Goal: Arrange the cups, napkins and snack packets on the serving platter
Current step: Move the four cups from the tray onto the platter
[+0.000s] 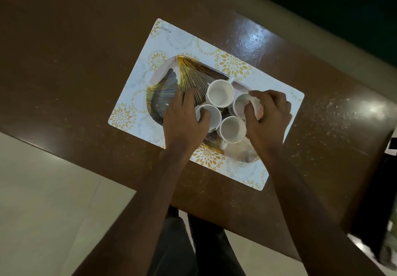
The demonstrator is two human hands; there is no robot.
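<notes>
A rectangular serving platter (189,71) with a dark and gold leaf pattern lies on a white placemat. Several empty white cups stand upright, close together on its right half. My left hand (182,119) grips the near-left cup (211,112), thumb over its rim. My right hand (268,114) holds the far-right cup (241,104), fingers curled around its rim. The far cup (220,93) and the near cup (233,128) stand free between my hands. No napkins or snack packets are in view.
The white placemat (171,41) with gold flower prints lies on a glossy brown table (75,61). The table's near edge runs diagonally below the mat, with pale floor (43,200) beyond it. A dark object (384,200) stands at the right edge.
</notes>
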